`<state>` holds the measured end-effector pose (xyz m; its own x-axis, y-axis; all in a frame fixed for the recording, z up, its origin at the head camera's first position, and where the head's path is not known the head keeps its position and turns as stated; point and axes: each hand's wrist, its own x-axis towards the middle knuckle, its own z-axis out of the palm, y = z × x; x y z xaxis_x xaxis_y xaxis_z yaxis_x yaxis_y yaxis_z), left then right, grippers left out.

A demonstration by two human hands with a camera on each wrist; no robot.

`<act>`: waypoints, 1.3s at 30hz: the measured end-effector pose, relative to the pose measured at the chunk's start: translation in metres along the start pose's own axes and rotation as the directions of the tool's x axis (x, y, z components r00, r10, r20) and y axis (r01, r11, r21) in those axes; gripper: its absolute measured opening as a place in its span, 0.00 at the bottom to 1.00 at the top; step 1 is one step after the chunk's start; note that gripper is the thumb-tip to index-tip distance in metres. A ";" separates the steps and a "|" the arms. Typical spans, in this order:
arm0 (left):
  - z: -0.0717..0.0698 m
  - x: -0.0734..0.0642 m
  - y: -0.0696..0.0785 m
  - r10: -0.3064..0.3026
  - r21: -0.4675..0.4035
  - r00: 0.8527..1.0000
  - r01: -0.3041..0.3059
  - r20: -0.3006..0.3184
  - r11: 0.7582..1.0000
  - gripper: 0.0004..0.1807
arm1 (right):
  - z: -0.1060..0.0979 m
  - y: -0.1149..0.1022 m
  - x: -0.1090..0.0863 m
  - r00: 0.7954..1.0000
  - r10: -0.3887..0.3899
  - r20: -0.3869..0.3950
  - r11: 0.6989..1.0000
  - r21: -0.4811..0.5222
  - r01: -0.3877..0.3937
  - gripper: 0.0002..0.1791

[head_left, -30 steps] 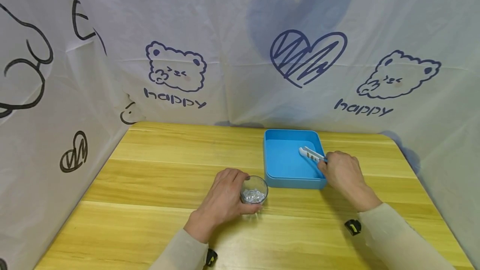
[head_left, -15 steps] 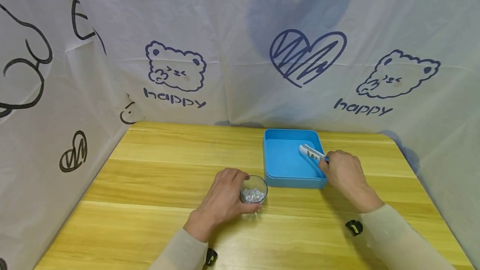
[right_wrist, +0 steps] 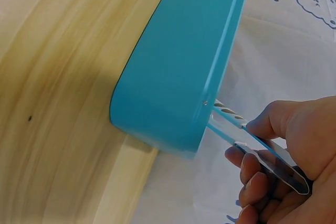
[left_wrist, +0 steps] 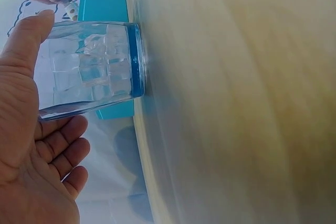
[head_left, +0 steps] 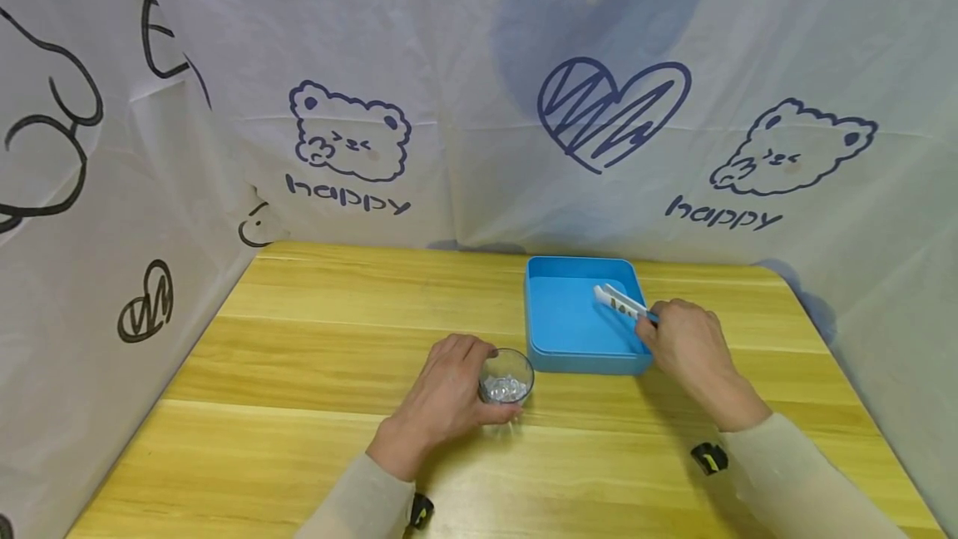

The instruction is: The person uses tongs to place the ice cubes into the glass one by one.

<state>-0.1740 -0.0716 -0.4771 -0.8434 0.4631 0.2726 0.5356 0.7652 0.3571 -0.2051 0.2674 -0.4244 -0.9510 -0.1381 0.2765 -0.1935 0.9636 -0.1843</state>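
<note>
Between thumb and fingers, my left hand [head_left: 446,389] grips a clear drinking glass [left_wrist: 68,85] that stands upright on the table. Clear ice-like cubes [head_left: 505,389] lie in the bottom of the glass. My right hand [head_left: 688,345] holds a pair of small tongs [head_left: 624,304] by the handle end, at the right side of a blue box [head_left: 531,331]. The white tips of the tongs reach over the inside of the box. In the right wrist view the box wall hides those tips, and the two arms [right_wrist: 247,156] of the tongs stand a little apart.
The wooden table [head_left: 314,356] carries the glass and, to its upper right, the open box. A white cloth [head_left: 464,65] with drawn bears and hearts hangs behind the table. A dark strap [head_left: 709,457] shows by the right sleeve.
The tongs have tilted and shifted very slightly over the box. My left hand and the glass have kept their place.
</note>
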 end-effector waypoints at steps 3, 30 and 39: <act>0.000 0.001 0.000 -0.005 0.001 1.000 0.005 0.003 1.000 0.45 | -0.002 -0.002 -0.001 1.000 0.000 -0.008 1.000 0.000 0.000 0.20; 0.000 0.001 0.001 -0.028 -0.028 1.000 0.028 0.012 0.999 0.45 | -0.031 -0.028 -0.024 0.990 -0.073 -0.120 0.995 0.053 0.080 0.12; 0.000 0.001 0.001 -0.030 -0.029 0.999 0.031 0.013 0.999 0.45 | -0.041 -0.047 -0.037 0.982 -0.129 -0.139 0.986 0.084 0.141 0.07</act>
<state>-0.1743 -0.0700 -0.4762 -0.8598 0.4453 0.2500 0.5104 0.7659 0.3909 -0.1505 0.2362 -0.3872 -0.8754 -0.2276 0.4265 -0.3451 0.9120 -0.2217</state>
